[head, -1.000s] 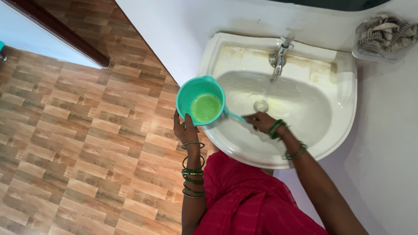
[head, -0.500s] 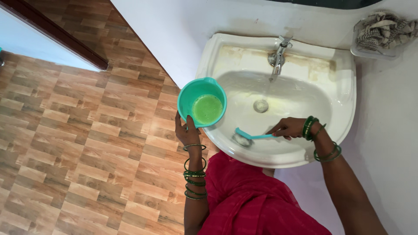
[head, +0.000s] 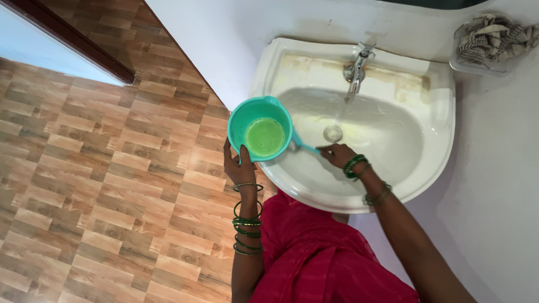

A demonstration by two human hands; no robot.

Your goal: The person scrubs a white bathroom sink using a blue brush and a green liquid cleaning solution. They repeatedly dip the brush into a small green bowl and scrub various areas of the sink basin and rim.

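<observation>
The left hand [head: 238, 165] gripped the rim of a round teal plastic mug [head: 260, 129], thumb hooked over the edge, holding it at the sink's left lip; pale green liquid filled its bottom. The right hand [head: 336, 154] was closed around a thin teal handle [head: 306, 147] that reached toward the mug, its far end hidden behind the mug's wall. Both wrists carried green bangles. The glossy white ceramic basin [head: 426, 163] showed brownish staining near a metal tap [head: 356, 68]. A clear tray of crumpled cloth [head: 494, 39] sat at its upper right, above wood-patterned floor tiles [head: 101, 185].
</observation>
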